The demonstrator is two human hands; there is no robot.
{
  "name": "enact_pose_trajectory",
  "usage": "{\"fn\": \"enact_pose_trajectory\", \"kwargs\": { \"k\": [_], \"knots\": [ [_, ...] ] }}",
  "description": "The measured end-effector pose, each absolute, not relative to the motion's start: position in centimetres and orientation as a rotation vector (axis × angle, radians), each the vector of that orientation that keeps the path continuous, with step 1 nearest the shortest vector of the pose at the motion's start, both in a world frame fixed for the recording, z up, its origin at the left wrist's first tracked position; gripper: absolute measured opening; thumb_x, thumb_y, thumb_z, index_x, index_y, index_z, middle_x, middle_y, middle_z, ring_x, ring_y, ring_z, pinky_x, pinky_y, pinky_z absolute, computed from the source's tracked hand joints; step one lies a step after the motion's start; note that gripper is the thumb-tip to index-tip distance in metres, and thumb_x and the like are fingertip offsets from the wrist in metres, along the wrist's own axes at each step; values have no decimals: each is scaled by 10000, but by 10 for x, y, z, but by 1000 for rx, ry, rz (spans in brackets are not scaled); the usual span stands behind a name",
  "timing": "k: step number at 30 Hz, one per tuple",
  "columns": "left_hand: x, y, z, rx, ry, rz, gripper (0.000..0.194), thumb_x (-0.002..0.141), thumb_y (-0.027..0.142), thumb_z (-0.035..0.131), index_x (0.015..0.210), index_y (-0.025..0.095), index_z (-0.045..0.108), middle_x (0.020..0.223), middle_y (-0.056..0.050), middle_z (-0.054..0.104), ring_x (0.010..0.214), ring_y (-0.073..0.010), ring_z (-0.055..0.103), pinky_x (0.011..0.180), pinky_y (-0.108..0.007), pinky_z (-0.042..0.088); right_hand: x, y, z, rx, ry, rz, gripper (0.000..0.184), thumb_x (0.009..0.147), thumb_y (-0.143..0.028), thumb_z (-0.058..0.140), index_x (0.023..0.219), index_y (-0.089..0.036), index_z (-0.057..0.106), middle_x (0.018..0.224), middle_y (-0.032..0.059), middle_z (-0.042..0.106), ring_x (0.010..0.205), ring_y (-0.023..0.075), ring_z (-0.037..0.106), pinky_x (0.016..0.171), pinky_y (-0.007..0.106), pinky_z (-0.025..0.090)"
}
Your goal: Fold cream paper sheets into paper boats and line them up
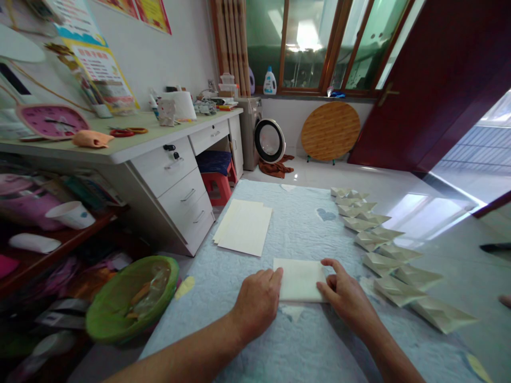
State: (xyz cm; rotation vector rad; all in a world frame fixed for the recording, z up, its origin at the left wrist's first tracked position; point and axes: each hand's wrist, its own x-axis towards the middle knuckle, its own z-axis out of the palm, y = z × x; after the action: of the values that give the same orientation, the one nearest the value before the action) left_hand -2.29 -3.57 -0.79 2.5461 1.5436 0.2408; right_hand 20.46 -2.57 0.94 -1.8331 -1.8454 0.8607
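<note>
A folded sheet of pale cream paper (301,282) lies flat on the light blue quilted cloth in front of me. My left hand (257,298) has its fingers curled together, with the thumb side on the paper's left edge. At the right edge, my right hand (341,287) grips the paper: its index finger is at the upper corner and its thumb lower down. A small stack of unfolded paper sheets (245,227) rests farther off to the left. Two rows of folded paper boats (397,290) run along the cloth's right side.
The quilted cloth (295,223) covers the surface under my hands. Left of it are a green basin (131,335), a shelf with a paper cup (72,214) and a white desk (171,175) with drawers. A red stool (219,186) and a washing machine (250,127) with its door open stand beyond.
</note>
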Motion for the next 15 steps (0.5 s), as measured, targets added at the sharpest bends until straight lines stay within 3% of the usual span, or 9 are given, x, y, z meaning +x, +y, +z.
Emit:
{"fn": "enact_pose_trajectory", "kwargs": {
  "k": [15],
  "knots": [
    [-22,-33,-7,2559,1560,219,379,962,141,380,1317,114,507,1003,-105,674,886,-233,644,785,-373,541,206,-24,4,-1871,-1831,858,462,790,-403,421,1193,-179,451,559,-71,507,546,190,518,566,281,324]
  ]
}}
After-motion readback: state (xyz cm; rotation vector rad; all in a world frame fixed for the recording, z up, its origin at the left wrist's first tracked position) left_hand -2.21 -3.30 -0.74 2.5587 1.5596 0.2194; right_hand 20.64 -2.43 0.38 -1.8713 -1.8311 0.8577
